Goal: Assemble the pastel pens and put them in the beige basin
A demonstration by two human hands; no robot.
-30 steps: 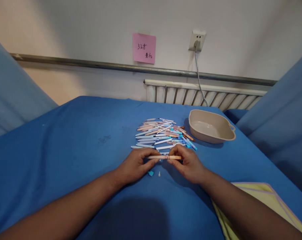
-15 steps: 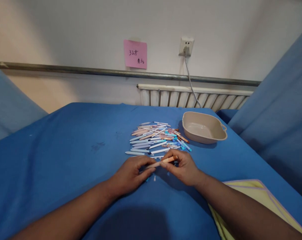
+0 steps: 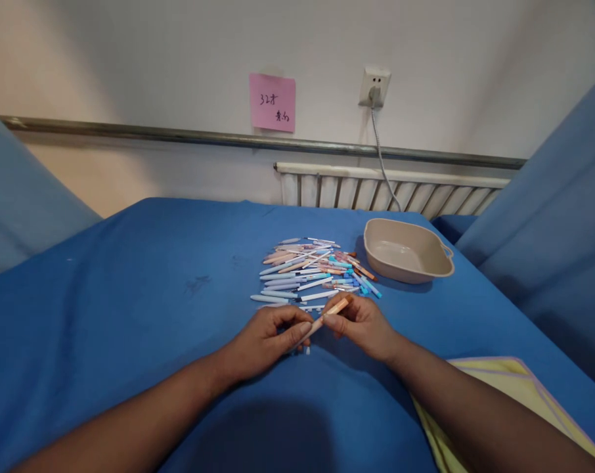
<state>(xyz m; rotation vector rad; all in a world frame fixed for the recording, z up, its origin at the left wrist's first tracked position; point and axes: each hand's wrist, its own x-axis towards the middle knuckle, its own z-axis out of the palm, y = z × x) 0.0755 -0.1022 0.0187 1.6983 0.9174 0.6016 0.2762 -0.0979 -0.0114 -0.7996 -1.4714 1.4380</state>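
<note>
On the near left side of the beige basin (image 3: 410, 233), both hands grasp one peach pen (image 3: 318, 324). The left hand (image 3: 272, 332) pinches the lower end between thumb and curled fingers; the right hand (image 3: 360, 322) grips the upper portion, thumb on the near side. The orange-brown tip of the pen projects above the right hand, and the pen is tilted, rising toward the basin side.

The basin is the single container in view. It stands upright on the tabletop (image 3: 130, 282), which is covered with blue cloth. Its interior faces upward, with a light reflection on the inner floor, and a loop handle is formed at its right end.

Immediately left of the basin lies a pile of pens (image 3: 287, 278) and slender white tubes (image 3: 314, 284), stacked loosely and mostly pointing sideways. Orange and turquoise parts are concentrated at the end nearest the basin. Nearer than the pile, just below the left hand, is a small white piece (image 3: 307, 351); its form is too small to identify.

On the near right side of the basin, a yellow cloth (image 3: 499, 381) with a lilac border lies partly behind the right forearm. Beyond the basin, a white radiator (image 3: 344, 190) runs along the wall.
</note>
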